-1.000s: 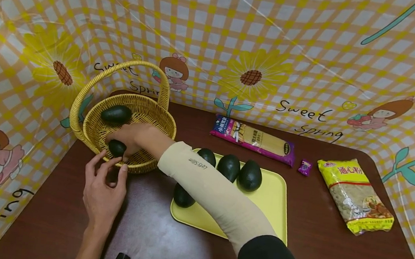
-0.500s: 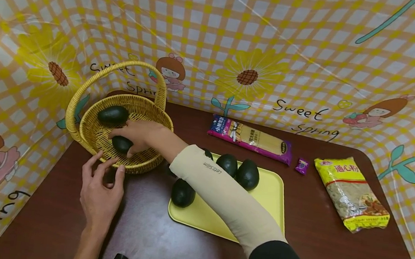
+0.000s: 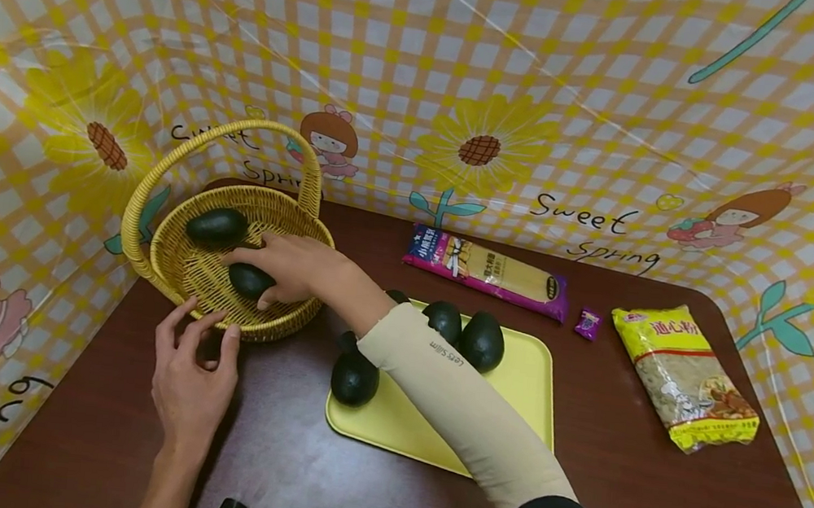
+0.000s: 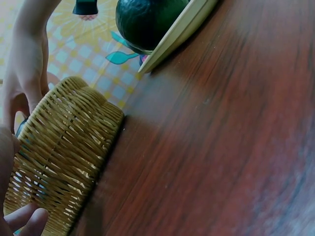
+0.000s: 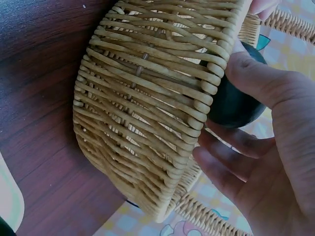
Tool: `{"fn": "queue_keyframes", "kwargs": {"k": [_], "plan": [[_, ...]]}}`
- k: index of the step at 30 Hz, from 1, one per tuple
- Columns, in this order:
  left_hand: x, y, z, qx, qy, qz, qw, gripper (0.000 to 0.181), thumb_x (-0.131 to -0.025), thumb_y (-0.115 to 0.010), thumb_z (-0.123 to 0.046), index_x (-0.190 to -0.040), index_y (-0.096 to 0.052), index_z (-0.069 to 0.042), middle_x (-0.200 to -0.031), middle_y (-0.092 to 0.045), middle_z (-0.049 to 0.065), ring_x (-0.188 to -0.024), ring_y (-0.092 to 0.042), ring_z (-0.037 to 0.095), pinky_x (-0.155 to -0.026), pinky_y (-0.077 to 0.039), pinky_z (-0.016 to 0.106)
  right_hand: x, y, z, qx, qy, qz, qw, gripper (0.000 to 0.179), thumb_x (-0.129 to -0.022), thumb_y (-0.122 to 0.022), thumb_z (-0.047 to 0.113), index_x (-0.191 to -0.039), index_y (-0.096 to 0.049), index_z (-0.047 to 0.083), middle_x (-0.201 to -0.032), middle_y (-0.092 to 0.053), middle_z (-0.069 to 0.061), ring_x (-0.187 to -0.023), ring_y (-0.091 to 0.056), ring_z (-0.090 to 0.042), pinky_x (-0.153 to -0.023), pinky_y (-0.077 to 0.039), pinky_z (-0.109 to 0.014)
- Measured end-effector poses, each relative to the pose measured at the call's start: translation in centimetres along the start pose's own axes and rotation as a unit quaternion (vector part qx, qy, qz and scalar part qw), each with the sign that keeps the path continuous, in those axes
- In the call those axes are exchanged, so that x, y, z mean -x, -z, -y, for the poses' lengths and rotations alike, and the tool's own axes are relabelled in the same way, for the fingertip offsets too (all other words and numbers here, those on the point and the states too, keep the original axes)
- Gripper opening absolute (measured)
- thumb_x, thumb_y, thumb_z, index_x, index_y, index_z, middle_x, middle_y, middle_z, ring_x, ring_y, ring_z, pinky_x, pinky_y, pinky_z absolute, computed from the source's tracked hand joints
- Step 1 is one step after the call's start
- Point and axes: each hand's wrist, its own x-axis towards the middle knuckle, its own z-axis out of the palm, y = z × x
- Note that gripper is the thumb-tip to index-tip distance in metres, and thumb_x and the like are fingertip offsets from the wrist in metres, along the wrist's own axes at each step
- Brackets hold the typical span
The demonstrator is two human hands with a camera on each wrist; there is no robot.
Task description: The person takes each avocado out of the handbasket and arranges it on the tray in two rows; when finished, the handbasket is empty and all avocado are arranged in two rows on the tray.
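The right hand (image 3: pixel 295 266) has its thumb and fingers (image 5: pixel 231 155) curved and moderately spread about a dark avocado (image 3: pixel 248 280) inside the basket (image 3: pixel 282 327), near its middle from above. The head view hides much of that grip behind the hand's back; the right wrist view shows the thumb on the fruit and fingers bent below it, just past the basket's rim.

The left hand (image 3: pixel 196 377) is at the basket's near rim, fingers bent and apart; whether they pinch the weave I cannot tell. Only the left wrist view shows the basket's base on the wood-grained bench (image 3: pixel 285 447), with light coming through gaps between the strands.

The basket is round, woven of glossy straw-coloured strands, with a tall arched handle (image 3: pixel 223 134). A second avocado (image 3: pixel 218 228), smooth and egg-shaped, lies inside along its far left wall.

Right of the basket, a flat yellow tray (image 3: pixel 390 428) with rounded corners bears more avocados (image 3: pixel 482 343), partly covered by a pale fabric sleeve (image 3: pixel 466 407). Beyond, farther right of the basket, lie a long plastic pasta packet (image 3: pixel 486 271), a tiny purple wrapper (image 3: pixel 587 323) and a crinkled yellow bag (image 3: pixel 685 379).
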Motion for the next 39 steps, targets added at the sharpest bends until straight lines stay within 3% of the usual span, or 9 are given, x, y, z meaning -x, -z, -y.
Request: {"fn": "queue_keyframes", "kwargs": {"k": [8,13,25,33,39], "plan": [[0.0,0.0,-0.1,-0.002,-0.001,0.001,1.0,0.028,-0.103,-0.076,-0.024,-0.124,-0.079,-0.007,-0.156,-0.055,0.009,-0.071,-0.069,0.025,-0.065,-0.04,0.002,1.1,0.0,0.1,-0.016,-0.004,-0.022,0.9996,0.082,-0.1,-0.078,0.04,-0.169,-0.034,0.041,-0.168,-0.037,-0.022,-0.131,-0.063,-0.03,-0.106,-0.053,-0.043],[0.0,-0.2,-0.1,0.0,0.001,0.002,1.0,0.028,-0.103,-0.075,-0.025,-0.125,-0.078,-0.008,-0.156,-0.055,0.01,-0.078,-0.069,0.025,-0.065,-0.04,0.001,1.8,0.0,0.1,-0.025,-0.006,-0.037,0.999,0.079,-0.101,-0.078,0.038,-0.168,-0.036,0.04,-0.168,-0.038,-0.021,-0.125,-0.066,-0.029,-0.102,-0.054,-0.042],[-0.1,-0.1,-0.1,-0.002,0.0,-0.001,1.0,0.028,-0.104,-0.075,-0.025,-0.125,-0.079,-0.008,-0.156,-0.055,0.008,-0.075,-0.069,0.024,-0.066,-0.04,0.002,3.5,-1.2,-0.1,-0.032,-0.008,-0.099,0.9946,0.077,-0.1,-0.08,0.041,-0.166,-0.041,0.037,-0.151,-0.054,-0.016,-0.107,-0.069,-0.024,-0.091,-0.058,-0.043],[0.1,0.1,0.0,-0.005,-0.001,-0.001,1.0,0.028,-0.103,-0.076,-0.024,-0.125,-0.079,-0.007,-0.156,-0.056,0.008,-0.072,-0.069,0.026,-0.065,-0.039,0.002,4.7,-1.7,-0.1,-0.021,-0.013,-0.12,0.9924,0.08,-0.098,-0.08,0.045,-0.167,-0.04,0.039,-0.137,-0.06,-0.011,-0.093,-0.066,-0.018,-0.076,-0.057,-0.037],[0.2,0.0,0.0,-0.005,0.0,0.001,1.0,0.029,-0.103,-0.076,-0.024,-0.125,-0.079,-0.006,-0.156,-0.056,0.009,-0.073,-0.07,0.026,-0.065,-0.04,0.002,5.4,-2.0,-0.2,-0.025,-0.02,-0.138,0.9899,0.08,-0.096,-0.082,0.047,-0.165,-0.042,0.04,-0.139,-0.06,-0.011,-0.094,-0.066,-0.019,-0.069,-0.055,-0.035]]}}
